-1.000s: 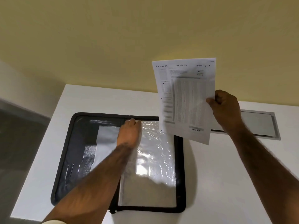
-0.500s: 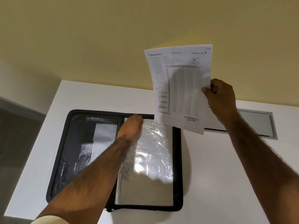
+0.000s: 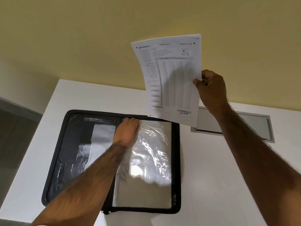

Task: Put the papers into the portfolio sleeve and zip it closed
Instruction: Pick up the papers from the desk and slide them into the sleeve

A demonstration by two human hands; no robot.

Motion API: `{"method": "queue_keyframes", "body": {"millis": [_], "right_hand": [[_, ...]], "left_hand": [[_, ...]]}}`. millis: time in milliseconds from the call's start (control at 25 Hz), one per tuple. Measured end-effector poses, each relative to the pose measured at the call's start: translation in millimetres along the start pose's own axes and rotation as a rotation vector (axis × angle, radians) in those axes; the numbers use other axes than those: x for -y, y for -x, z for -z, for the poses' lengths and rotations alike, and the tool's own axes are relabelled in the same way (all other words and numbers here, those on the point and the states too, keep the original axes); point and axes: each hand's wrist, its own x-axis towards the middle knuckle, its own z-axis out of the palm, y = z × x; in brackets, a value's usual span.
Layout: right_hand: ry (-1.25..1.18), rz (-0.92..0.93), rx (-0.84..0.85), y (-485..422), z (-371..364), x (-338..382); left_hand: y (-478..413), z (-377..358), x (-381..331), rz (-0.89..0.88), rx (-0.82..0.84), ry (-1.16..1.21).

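Observation:
A black zip portfolio lies open on the white table. Its right half holds clear plastic sleeves. My left hand rests at the top edge of the sleeves near the spine, its fingers curled over the top of the plastic. My right hand holds printed papers upright in the air by their right edge, above the portfolio's far right corner. The bottom of the papers hangs just above the top of the sleeves.
A grey metal cable hatch is set into the table to the right of the portfolio. A yellow wall stands behind the table. The table's left edge drops to a dark floor.
My right hand has lifted the papers a little higher and tilted them; their lower edge has moved off the sleeves. My left hand stays at the top of the sleeves.

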Motion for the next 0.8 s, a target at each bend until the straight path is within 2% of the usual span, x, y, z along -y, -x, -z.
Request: {"method": "queue_keyframes", "body": {"millis": [160,600,800], "right_hand": [[0.002,0.021,-0.004,-0.8,-0.8,5.8],[0.012,0.085,-0.019,-3.9,5.1,13.2],[-0.08,0.084,0.123,-18.8,-0.7,28.9]], "left_hand": [[1.3,-2.4,6.9,-0.078,-0.027,-0.038],[1.2,4.7,1.2,0.076,-0.056,0.039],[9.7,-5.0,0.0,0.084,-0.047,0.131]]}}
